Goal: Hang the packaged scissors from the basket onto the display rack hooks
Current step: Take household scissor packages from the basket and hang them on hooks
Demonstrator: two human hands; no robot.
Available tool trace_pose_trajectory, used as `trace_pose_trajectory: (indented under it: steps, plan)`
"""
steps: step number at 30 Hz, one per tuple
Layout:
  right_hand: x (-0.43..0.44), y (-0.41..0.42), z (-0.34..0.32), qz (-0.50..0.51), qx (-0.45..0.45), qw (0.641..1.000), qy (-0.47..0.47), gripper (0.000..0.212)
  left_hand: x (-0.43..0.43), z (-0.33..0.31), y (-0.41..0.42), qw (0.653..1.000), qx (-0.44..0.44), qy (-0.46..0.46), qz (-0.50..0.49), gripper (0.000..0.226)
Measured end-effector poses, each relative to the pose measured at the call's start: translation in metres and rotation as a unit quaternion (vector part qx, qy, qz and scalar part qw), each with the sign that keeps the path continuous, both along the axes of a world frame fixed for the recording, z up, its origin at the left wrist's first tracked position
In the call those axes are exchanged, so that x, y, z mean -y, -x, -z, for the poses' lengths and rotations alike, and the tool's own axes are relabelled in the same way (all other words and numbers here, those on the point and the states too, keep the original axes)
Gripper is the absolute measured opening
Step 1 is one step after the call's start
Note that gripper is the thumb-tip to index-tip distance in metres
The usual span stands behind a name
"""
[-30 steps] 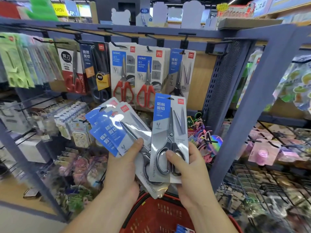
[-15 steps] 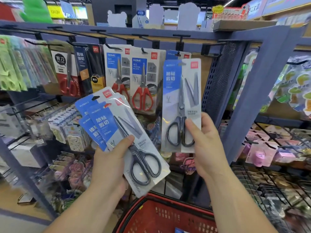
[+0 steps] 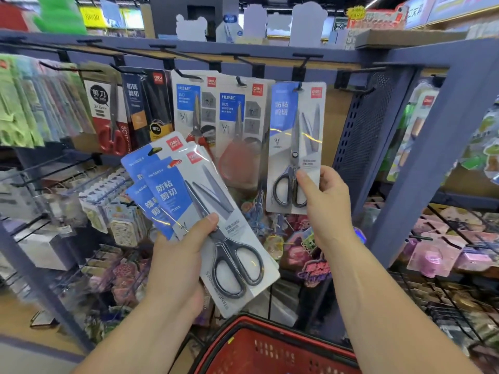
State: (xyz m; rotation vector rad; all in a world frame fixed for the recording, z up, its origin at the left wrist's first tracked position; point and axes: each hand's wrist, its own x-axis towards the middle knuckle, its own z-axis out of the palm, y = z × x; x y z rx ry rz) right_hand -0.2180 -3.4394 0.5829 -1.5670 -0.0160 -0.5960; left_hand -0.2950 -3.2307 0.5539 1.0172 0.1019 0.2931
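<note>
Blue-and-white scissors pack (image 3: 295,147) hangs upright, its top hole at a black hook (image 3: 299,86) on the rack (image 3: 442,141), just right of two red-handled packs (image 3: 237,130). The right hand (image 3: 326,203) pinches its lower right corner, thumb on the front over the scissor handles, so the pack rises above and left of the hand. Lower and nearer, the left hand (image 3: 178,263) grips a fan (image 3: 205,211) of more packs, thumb across the front one. A red basket (image 3: 270,346) sits below, between the forearms.
</note>
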Motion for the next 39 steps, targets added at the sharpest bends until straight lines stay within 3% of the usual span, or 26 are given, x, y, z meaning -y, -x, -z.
trace_pose_trajectory:
  steps: [3,13,18,23,24,26,29,39]
  plan:
    - [0.001,-0.024,-0.001,0.027,-0.044,0.998,0.021,0.013,-0.002,0.001,-0.003,1.000,0.001,0.005,0.013,0.060]
    - [0.009,-0.060,-0.005,0.037,-0.125,0.991,0.019,0.029,-0.006,-0.003,-0.004,0.999,0.003,0.029,0.038,0.060]
    - [0.007,-0.034,0.007,0.100,-0.146,0.980,0.090,0.061,-0.004,-0.004,0.003,0.999,0.003,0.027,0.044,0.056]
    - [-0.027,0.064,0.011,-0.065,-0.087,0.993,0.053,0.018,0.003,0.000,0.009,0.995,-0.022,0.057,0.077,0.061]
    - [-0.032,0.082,0.015,-0.104,-0.088,0.989,0.057,0.021,0.006,0.000,0.011,0.994,-0.025,0.065,0.084,0.059]
    - [-0.040,0.106,0.023,-0.164,-0.103,0.979,0.070,0.046,0.012,0.000,0.013,0.992,-0.037,0.075,0.098,0.053]
    - [-0.042,0.121,0.031,-0.177,-0.099,0.969,0.139,0.073,0.020,0.000,0.018,0.990,-0.043,0.073,0.115,0.057]
    - [-0.039,0.130,0.047,-0.152,-0.076,0.985,0.042,0.054,0.036,-0.003,0.030,0.988,-0.041,0.077,0.129,0.047]
